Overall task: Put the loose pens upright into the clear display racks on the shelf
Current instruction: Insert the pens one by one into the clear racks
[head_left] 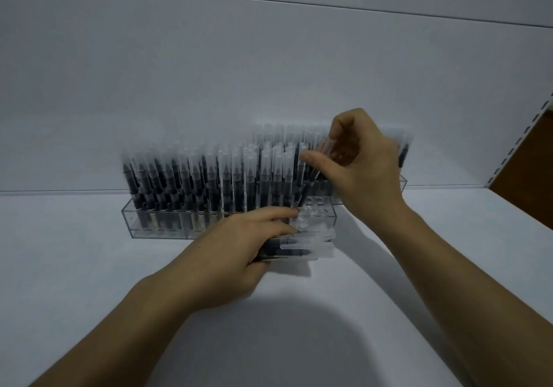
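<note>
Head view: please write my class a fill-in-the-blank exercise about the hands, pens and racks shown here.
The left hand grips a bundle of loose ____. The right hand pinches a single pen over the empty holes at the front rack's ____ end. The second rack stands ____ the front one.
Missing words: pens, right, behind.
</note>
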A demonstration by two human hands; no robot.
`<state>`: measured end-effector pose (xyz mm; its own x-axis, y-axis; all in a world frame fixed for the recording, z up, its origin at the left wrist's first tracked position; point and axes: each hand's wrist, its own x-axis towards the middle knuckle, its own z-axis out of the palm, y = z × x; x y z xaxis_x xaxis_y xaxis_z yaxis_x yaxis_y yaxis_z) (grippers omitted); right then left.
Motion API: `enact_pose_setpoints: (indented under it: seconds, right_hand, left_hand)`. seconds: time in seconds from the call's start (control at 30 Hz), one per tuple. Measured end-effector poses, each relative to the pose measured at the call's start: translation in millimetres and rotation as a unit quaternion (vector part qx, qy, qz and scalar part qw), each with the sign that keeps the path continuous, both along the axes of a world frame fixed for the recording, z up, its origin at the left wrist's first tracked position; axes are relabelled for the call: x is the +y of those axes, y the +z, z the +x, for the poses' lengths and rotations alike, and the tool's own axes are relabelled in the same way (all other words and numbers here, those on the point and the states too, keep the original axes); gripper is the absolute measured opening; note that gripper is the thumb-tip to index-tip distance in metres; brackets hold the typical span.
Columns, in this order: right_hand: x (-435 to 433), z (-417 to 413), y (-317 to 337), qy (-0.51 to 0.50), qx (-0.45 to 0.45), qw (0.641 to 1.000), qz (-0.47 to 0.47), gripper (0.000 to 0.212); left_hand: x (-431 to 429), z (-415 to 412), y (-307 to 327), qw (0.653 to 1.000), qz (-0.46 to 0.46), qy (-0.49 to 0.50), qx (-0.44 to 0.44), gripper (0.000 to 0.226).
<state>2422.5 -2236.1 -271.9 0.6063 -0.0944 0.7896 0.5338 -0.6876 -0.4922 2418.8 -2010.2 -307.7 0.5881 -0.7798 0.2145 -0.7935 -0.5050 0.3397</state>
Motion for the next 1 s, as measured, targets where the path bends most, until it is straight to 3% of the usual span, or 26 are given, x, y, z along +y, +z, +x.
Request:
enact_pose_setpoints:
  seconds: [0.3, 0.43, 0.53, 0.73, 0.83, 1.0]
  right_hand:
    - [1, 6, -16, 0.014, -0.034, 0.996, -0.079, 0.021]
    - [-3, 3, -18, 0.011, -0.036, 0.997, -0.067, 0.013]
    - [-6, -4, -24, -0.013, -0.048, 0.997, -0.063, 0.016]
    - [4, -20, -25, 0.106, 0.030, 0.990, 0.089, 0.017]
    - [15, -27, -26, 0.173, 0.062, 0.976, 0.117, 0.021]
    - [31, -32, -34, 0.168, 0.076, 0.976, 0.116, 0.035]
  left_hand:
    - [-2, 1, 1, 1.000, 0.000, 0.003, 0.021, 0.057]
    - [-4, 0, -2, 0.995, -0.066, 0.007, 0.074, 0.044]
    - [-6, -3, -4, 0.962, -0.189, 0.049, 0.191, 0.017]
    - [-11, -9, 1, 0.876, -0.339, 0.089, 0.332, 0.011]
    - [-12, -8, 1, 0.847, -0.387, 0.089, 0.354, 0.020]
    - [-11, -9, 3, 0.842, -0.400, 0.096, 0.350, 0.018]
